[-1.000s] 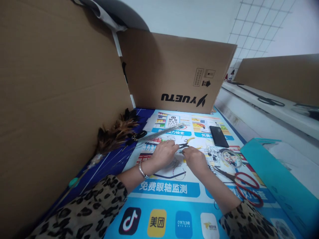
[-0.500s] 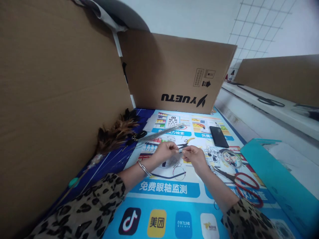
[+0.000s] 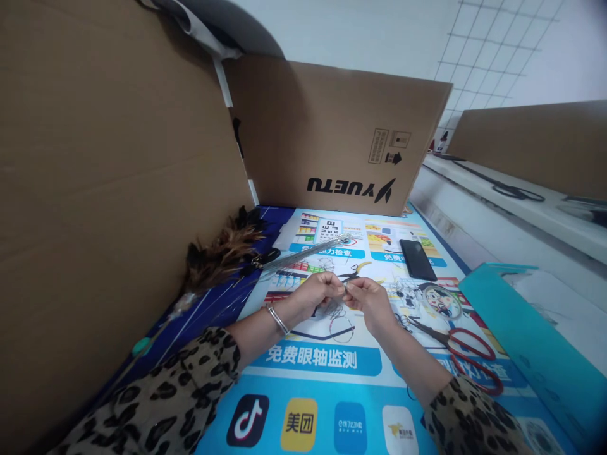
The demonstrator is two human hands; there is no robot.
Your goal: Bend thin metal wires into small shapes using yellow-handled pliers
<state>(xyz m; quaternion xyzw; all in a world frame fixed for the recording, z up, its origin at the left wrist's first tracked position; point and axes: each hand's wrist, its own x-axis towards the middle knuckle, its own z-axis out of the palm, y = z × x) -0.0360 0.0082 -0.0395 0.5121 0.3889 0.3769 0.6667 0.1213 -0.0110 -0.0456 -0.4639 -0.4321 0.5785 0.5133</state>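
My left hand [image 3: 313,294] and my right hand [image 3: 368,302] meet fingertip to fingertip above the printed table mat [image 3: 332,379]. Both pinch a small thin piece, probably wire, too small to make out. Thin dark wire loops [image 3: 337,322] lie on the mat right below them. Small pliers with yellow handles [image 3: 356,272] rest just beyond my fingers. A bundle of straight metal wires [image 3: 308,250] lies further back, to the left. A silver bangle [image 3: 277,320] circles my left wrist, and both sleeves are leopard-print.
Red-handled scissors [image 3: 467,354] lie at the right of the mat, a black phone [image 3: 417,259] behind them. A feather duster [image 3: 213,259] lies along the left. Cardboard walls [image 3: 332,133] close the left and back. A teal box [image 3: 526,341] stands at the right.
Both hands have lifted slightly from the mat and come closer together, the fingertips now touching in a pinch. The pliers, earlier between my hands, lie free beyond them.
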